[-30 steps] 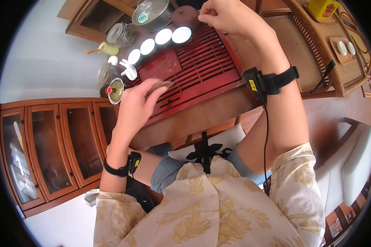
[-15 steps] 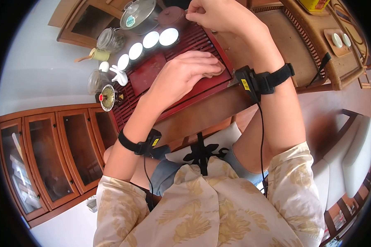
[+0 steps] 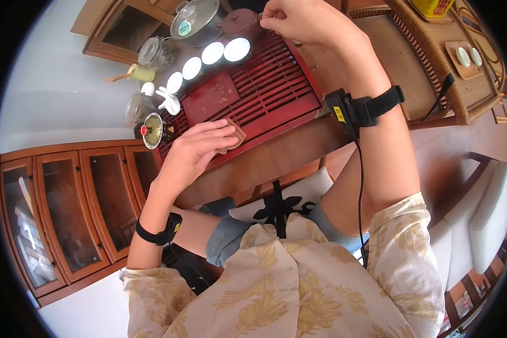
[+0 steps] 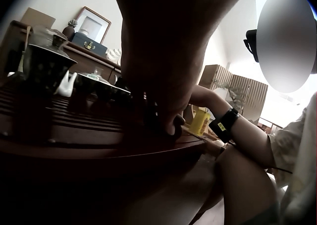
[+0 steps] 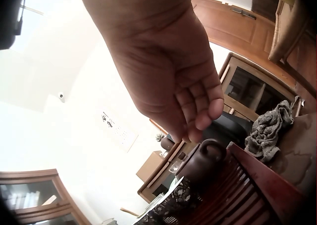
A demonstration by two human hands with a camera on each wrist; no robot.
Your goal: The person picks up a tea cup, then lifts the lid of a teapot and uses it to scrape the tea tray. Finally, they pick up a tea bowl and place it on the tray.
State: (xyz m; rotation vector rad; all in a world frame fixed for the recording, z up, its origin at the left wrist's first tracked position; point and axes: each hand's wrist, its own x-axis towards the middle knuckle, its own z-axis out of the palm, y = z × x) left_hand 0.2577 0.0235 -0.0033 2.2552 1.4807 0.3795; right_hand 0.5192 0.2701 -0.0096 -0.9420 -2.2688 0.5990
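Glass-fronted wooden cabinet (image 3: 67,208) along the left side of a pale-walled room; before a seated person, a brown wooden table (image 3: 265,158) bearing a red slatted tea tray (image 3: 287,90). Left hand (image 3: 194,146) at the tray's front edge, holding a brown cloth-like piece (image 3: 239,135) in a narrow grip under the fingers. Right hand (image 3: 298,19) raised by the tray's far right corner, fingers loosely bent and slack, just beside a dark brown teapot (image 3: 239,23); contact between fingertips and teapot hard to tell. Along the tray's back, four white cups (image 3: 212,53) in a curved row, then a white figurine (image 3: 170,102) farther left. Behind, a lidded pot (image 3: 194,25) and a glass jar (image 3: 156,53).
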